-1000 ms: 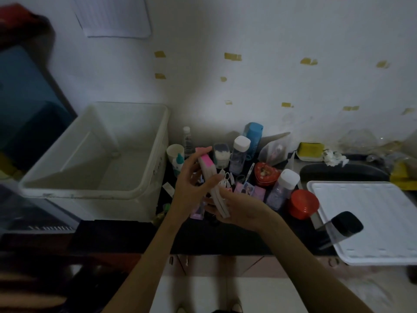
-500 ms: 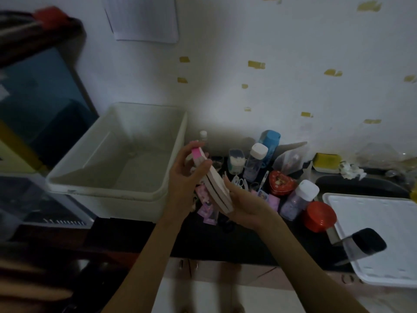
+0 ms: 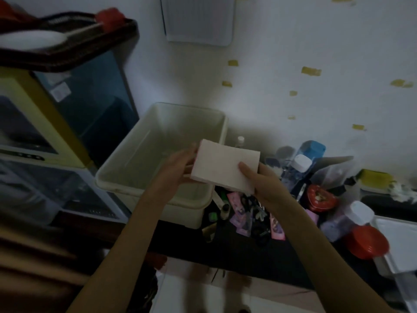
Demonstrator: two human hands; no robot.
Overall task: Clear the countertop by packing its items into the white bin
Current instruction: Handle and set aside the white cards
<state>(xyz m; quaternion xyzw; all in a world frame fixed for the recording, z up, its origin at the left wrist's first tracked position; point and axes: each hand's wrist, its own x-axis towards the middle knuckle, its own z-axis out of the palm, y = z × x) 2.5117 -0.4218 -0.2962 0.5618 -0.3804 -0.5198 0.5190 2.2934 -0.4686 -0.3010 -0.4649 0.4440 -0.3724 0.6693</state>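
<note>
White flat box [image 3: 225,167] sits in both hands, held over the near right corner of the white bin [image 3: 126,168], broad face up toward the camera. Left hand [image 3: 178,164] grips its left edge, fingers curled under and mostly hidden behind the box. Right hand [image 3: 262,181] grips the near right corner, thumb [image 3: 244,169] pressed flat on top, fingers beneath. Faint pink shows along the box's left edge.

Bin is on the dark countertop [image 3: 237,251] against the wall, its inside looks bare from this angle, frame is dim. Right of the bin, clutter on the counter: pink and purple sachets [image 3: 240,213] with small dark bits just below the box, red heart-shaped tin [image 3: 320,199], clear bottle with white cap [image 3: 299,166], blue-topped container [image 3: 313,150] behind it, purple bottle with white cap [image 3: 347,219], red round lid [image 3: 366,242] touching it. White tray [image 3: 399,240] at far right edge, yellow sponge [image 3: 375,179] further back. Small white-capped bottle [image 3: 240,141] stands just beside the bin's far right corner. Stacked drawers [image 3: 45,141] to the left, blurred.
</note>
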